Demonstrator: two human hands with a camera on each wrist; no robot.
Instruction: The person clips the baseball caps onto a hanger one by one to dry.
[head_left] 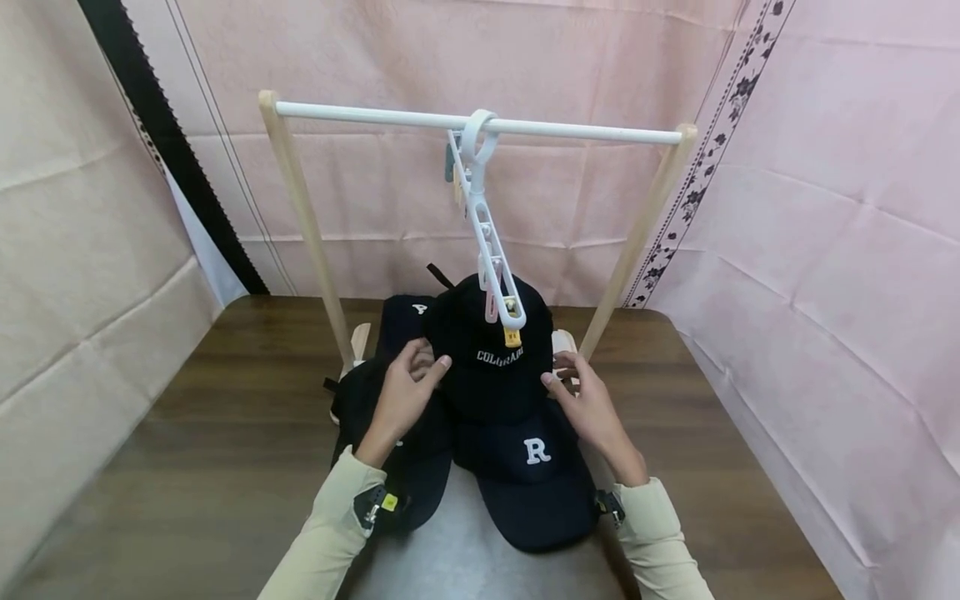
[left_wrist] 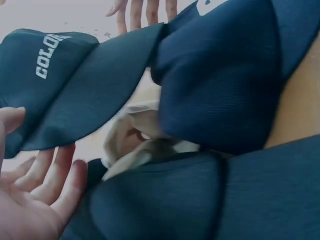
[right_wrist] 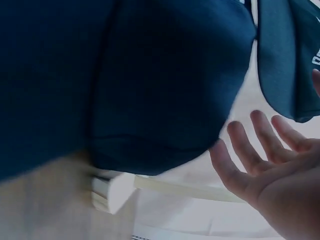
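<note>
A black cap lettered COLORADO (head_left: 495, 392) is upright beneath the white clip hanger (head_left: 483, 233), whose front yellow clip (head_left: 512, 337) overlaps the crown. At the cap's left edge is my left hand (head_left: 405, 392), thumb in front and loosely bent fingers reaching behind the brim (left_wrist: 107, 85). My right hand (head_left: 588, 404) stands at the opposite edge; its spread, relaxed fingers (right_wrist: 265, 137) show a gap from the cap. Below lie a navy cap with a white R (head_left: 536, 487) and a black cap (head_left: 423, 475), with another dark cap (head_left: 401, 321) behind.
The hanger hooks over a white rod (head_left: 360, 114) between two slanted wooden legs (head_left: 303, 208), (head_left: 637, 242). All this stands on a brown wooden table (head_left: 225, 467). Pinkish cloth (head_left: 585, 67) encloses the back and sides.
</note>
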